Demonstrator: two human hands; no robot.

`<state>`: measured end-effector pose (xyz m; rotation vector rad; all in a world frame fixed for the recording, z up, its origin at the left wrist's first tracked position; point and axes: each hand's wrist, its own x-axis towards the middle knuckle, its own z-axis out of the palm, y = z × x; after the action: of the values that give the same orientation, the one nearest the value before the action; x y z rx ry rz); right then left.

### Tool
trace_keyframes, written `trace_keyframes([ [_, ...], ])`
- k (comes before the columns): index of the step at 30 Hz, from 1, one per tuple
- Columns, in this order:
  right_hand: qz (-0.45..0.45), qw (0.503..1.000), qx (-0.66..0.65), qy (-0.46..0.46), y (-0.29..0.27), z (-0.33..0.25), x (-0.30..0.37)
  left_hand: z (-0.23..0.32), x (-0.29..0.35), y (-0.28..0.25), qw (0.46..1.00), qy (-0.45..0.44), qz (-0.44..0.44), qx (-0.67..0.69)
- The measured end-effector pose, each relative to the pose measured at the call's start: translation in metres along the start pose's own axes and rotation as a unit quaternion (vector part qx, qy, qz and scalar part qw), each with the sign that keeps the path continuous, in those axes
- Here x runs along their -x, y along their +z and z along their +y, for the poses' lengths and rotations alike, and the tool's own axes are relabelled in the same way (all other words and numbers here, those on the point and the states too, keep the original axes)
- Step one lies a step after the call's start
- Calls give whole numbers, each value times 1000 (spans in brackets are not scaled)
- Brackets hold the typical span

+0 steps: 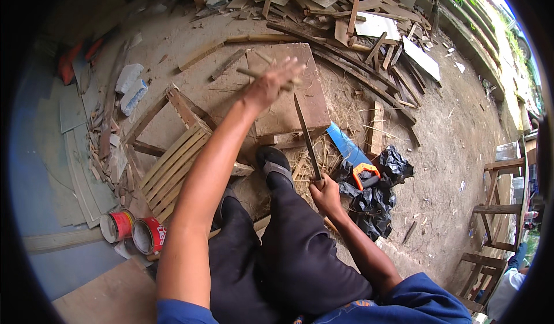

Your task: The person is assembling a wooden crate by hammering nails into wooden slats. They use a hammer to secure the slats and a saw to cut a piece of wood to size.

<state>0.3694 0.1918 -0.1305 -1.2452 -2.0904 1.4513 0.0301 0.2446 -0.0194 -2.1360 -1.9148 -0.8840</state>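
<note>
Two hands worked over a square brown wooden board [287, 96] on the dirt ground: left hand [271, 82] gripped a thin bamboo stick [254, 73], right hand [326, 194] clasped a long dark-bladed knife [306, 136].

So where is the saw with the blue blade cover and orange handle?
The blue-covered, orange-handled saw lies on the ground just right of the right hand, resting against crumpled black plastic bags.

Left hand [271, 84] holds a thin stick [262, 75] over the wooden block [288, 107]; right hand [325, 194] grips a long knife [306, 136].
</note>
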Motion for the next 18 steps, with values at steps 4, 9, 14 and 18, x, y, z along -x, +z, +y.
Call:
trace_keyframes([
  [4, 7, 1000, 3, 28, -12, 19, 21, 12, 39, 26, 953, 6, -202, -226],
  [9, 24, 1000, -3, 1, -21, 26, 32, 21, 27, -7, 997, -44, -55, -40],
  [14, 29, 999, -20, 12, -19, 3, 24, 43, -3, -76, 961, -186, 154, 135],
  [18, 82, 993, -36, -74, 1, -34, -22, 64, -15, -110, 900, -217, 289, 243],
])
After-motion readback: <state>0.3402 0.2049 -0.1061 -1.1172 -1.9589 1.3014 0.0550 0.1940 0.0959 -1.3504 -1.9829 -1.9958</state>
